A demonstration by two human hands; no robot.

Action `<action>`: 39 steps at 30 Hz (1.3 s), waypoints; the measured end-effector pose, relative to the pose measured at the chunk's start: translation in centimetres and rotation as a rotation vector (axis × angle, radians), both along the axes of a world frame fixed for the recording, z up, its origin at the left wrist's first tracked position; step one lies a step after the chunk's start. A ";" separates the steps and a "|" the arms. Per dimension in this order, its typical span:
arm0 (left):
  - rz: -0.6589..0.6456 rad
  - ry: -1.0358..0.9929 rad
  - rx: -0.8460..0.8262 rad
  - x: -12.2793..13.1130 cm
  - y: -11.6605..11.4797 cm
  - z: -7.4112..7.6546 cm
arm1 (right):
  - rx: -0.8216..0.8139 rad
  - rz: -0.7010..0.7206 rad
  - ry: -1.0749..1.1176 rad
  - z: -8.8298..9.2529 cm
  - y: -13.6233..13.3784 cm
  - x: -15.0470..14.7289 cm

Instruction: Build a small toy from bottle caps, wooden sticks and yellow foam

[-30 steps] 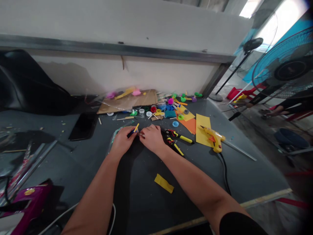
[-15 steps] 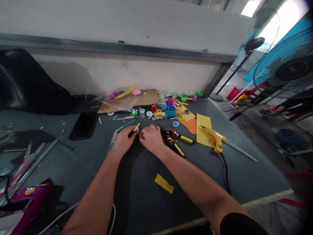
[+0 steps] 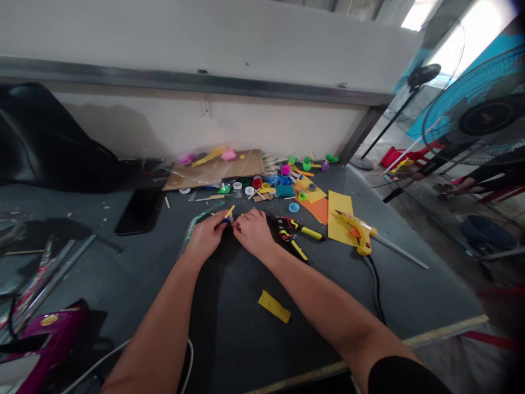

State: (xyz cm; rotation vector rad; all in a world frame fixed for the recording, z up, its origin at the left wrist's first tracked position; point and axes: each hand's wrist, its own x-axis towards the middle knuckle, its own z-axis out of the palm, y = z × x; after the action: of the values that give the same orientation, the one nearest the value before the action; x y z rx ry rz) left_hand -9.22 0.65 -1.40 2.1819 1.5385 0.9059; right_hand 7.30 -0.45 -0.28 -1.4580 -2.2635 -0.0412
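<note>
Table (image 3: 238, 339), one, grey-topped; all places are taken from the pliers (image 3: 292, 223).

Strip of yellow paper (image 3: 274, 306), one: flat, on the near side of the pliers and a little left.

Purple tool (image 3: 53, 334), one: far to the left of the pliers and nearer, partly cut off by the left edge.

Hands, two, both left of the pliers. Left hand (image 3: 205, 236): the farther one, thumb and fingers pinching the small blue-and-yellow piece (image 3: 230, 211). Right hand (image 3: 255, 231): just beside the pliers, fingers bent and drawn together, tips close to that piece; whether they grip anything cannot be told. The piece, one, sits between the hands, left of the pliers, its yellow end slanting upward.

Glue gun (image 3: 362, 238), one, yellow, with one black cord: right of the pliers, lying partly on one yellow sheet (image 3: 337, 232).

Phone (image 3: 138, 212), one, black: well to the left of the pliers.

Blue cap (image 3: 294, 207), one: just beyond the pliers. Orange sheet (image 3: 318, 209), one: beyond and right of them.

Red cap (image 3: 257, 182), one: beyond the pliers, leftward.

Cardboard (image 3: 246, 164), one piece: farther beyond, leftward.

Large fan (image 3: 488, 117), one: well to the right of the pliers, off the table.
</note>
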 end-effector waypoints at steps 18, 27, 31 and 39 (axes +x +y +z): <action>0.096 0.087 0.107 0.4 0.3 -0.4 | -0.060 -0.102 0.060 1.0 -1.5 -0.5; 0.245 -0.014 -0.002 0.7 0.0 0.7 | -0.137 0.065 0.047 1.5 -2.0 1.3; 0.204 -0.061 -0.018 0.5 0.1 0.3 | -0.124 0.025 0.100 0.8 -0.9 0.7; 0.200 -0.016 0.034 0.3 0.0 -0.1 | -0.106 -0.014 0.139 1.0 -0.7 0.5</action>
State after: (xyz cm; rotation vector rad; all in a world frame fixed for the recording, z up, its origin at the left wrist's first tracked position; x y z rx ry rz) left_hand -8.90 0.64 -1.45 2.0651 1.7700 1.0130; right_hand 7.83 -1.11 0.77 -1.4819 -2.1722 0.1731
